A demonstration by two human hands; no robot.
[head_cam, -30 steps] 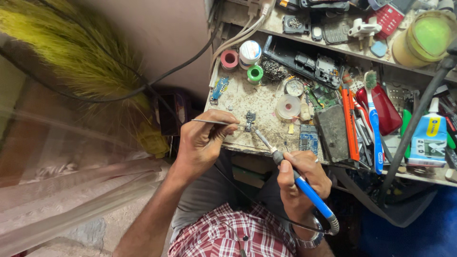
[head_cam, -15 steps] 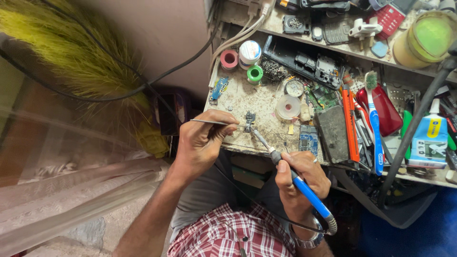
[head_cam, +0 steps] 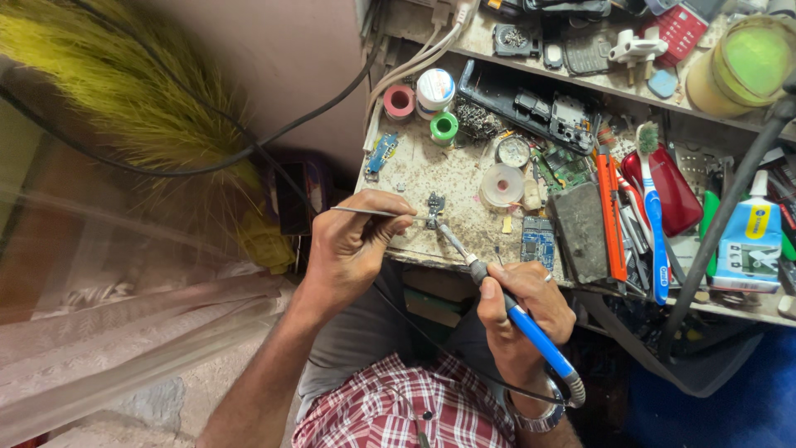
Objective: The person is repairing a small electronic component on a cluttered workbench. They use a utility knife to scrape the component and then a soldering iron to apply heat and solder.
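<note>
My left hand (head_cam: 355,247) pinches thin metal tweezers (head_cam: 369,212), whose tips reach a small dark metal part (head_cam: 434,205) on the stained workbench (head_cam: 431,170). My right hand (head_cam: 518,314) grips a blue-handled soldering iron (head_cam: 531,328). The iron's metal tip (head_cam: 452,239) touches the same small part from the lower right. A black cord runs from the iron's rear down past my wrist. Both hands rest near the bench's front edge, over my lap and checked shirt.
Rolls of tape and solder (head_cam: 436,87), a clear tape roll (head_cam: 501,184), circuit boards (head_cam: 537,241), an orange cutter (head_cam: 611,217), a toothbrush (head_cam: 651,207) and a glue bottle (head_cam: 748,241) crowd the bench. A shelf (head_cam: 597,75) behind holds phone parts. A straw broom (head_cam: 133,108) hangs at left.
None of the hands or tools has moved noticeably; the iron's tip and tweezers stay at the small part.
</note>
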